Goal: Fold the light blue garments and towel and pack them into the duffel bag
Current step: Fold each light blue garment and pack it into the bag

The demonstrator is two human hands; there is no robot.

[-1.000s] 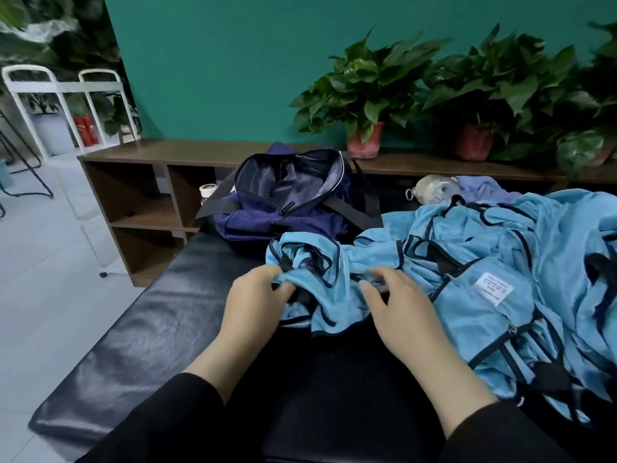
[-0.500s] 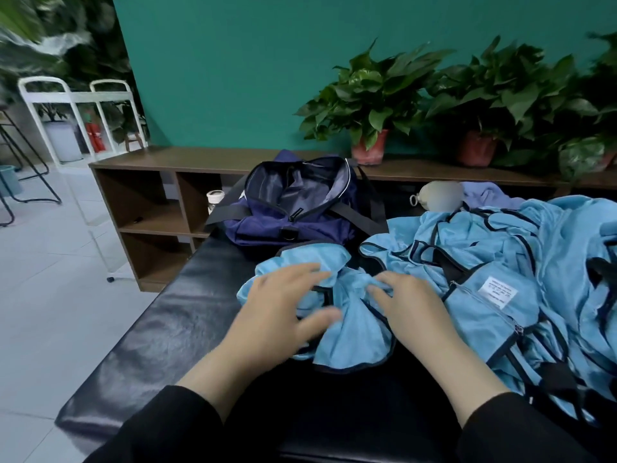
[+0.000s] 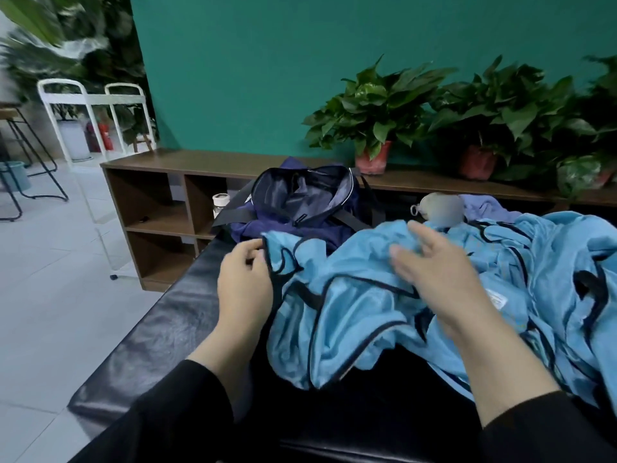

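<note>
A heap of light blue garments with dark piping (image 3: 360, 315) lies crumpled across the black padded bench (image 3: 160, 332). My left hand (image 3: 243, 282) pinches the dark-trimmed left edge of the top garment. My right hand (image 3: 434, 279) hovers over the cloth with fingers spread and straight, slightly blurred, holding nothing. The navy duffel bag (image 3: 300, 205) stands unzipped and open at the far end of the bench, just behind the garments. More blue fabric with a white label spreads to the right.
A brown wooden shelf unit (image 3: 160, 195) runs behind the bench, with potted plants (image 3: 377, 128) on top. A pale pouch (image 3: 440, 207) and purple cloth (image 3: 484, 208) lie behind the heap. A white rack (image 3: 90, 101) and tiled floor are at left.
My left hand moved up and left, pulling the garment's edge outward and spreading the cloth. My right hand lifted off the fabric and opened. The view shifted closer.
</note>
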